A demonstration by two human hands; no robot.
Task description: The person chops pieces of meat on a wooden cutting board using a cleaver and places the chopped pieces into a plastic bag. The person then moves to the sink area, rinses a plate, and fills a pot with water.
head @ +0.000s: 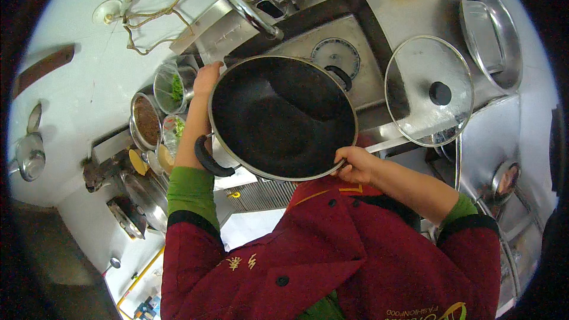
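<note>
A wide black wok (284, 115) with two black side handles is held over the near part of a steel sink (373, 31). My right hand (355, 164) grips its near right rim, thumb on top. At the wok's far left rim is my left hand (208, 79), its fingers partly hidden behind the pan; whether it grips anything is not clear. One wok handle (209, 160) lies by my left forearm, the other (340, 76) points toward the sink drain. The inside of the wok looks dark and bare.
A glass lid (418, 93) with a black knob lies over the sink's right edge. Behind it stands an oval steel basin (511, 53). A curved chrome faucet (242, 2) reaches over the sink. Left are bowls with chopped greens (176, 88) and brown seasoning (146, 120).
</note>
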